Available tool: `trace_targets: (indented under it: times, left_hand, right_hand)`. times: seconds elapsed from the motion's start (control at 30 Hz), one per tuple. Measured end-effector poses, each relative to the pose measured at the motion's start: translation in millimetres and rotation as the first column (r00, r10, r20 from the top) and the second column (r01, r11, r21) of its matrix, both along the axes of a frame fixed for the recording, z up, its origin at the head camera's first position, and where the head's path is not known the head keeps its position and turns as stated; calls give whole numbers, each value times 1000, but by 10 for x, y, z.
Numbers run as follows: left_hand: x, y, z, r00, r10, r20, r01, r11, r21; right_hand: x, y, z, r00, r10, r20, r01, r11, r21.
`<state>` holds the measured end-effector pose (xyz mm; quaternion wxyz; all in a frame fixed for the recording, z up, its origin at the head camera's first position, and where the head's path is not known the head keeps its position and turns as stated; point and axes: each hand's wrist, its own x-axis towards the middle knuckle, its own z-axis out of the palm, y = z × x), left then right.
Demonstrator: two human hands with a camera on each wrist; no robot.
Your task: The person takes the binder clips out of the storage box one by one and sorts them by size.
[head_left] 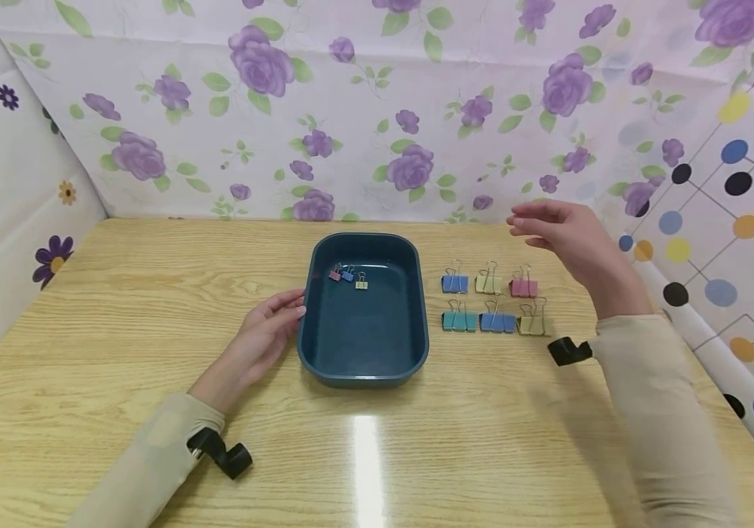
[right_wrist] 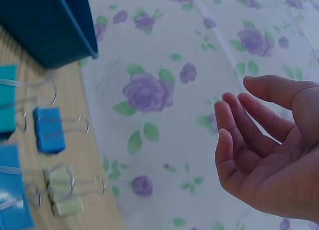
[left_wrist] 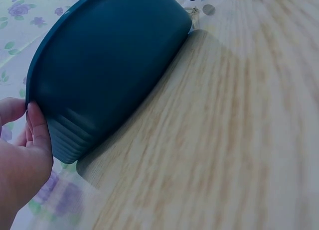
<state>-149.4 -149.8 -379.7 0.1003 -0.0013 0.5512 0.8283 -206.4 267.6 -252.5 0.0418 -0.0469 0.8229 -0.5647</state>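
A dark blue tray (head_left: 416,323) sits mid-table with three small binder clips (head_left: 348,276) in its far left corner. My left hand (head_left: 270,328) rests on the table, its fingertips touching the tray's left wall (left_wrist: 60,135). My right hand (head_left: 565,235) hovers empty above the table with relaxed fingers (right_wrist: 234,140). Below it, right of the tray, several larger binder clips lie in two rows: blue (head_left: 455,282), green (head_left: 488,282) and pink (head_left: 524,286) behind, teal (head_left: 459,320), blue (head_left: 497,321) and yellow (head_left: 532,325) in front.
The wooden table (head_left: 119,330) is fenced by floral sheets at the back and left and a dotted sheet at the right. Black wrist-camera mounts (head_left: 225,455) stick out from both sleeves.
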Motion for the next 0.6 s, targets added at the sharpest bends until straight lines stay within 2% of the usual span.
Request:
trace_targets:
  times: [0.2,0.6]
  left_hand:
    - [-7,6,-14,1000,6,5,-6,1000,18]
    - [-1,1,4,1000,-7,5,7,1000,27]
  right_hand:
    - [-75,-295,98,999,26,-46,-30,996,-83]
    - [-252,-849,189,997,64,-42,-72,973,-221]
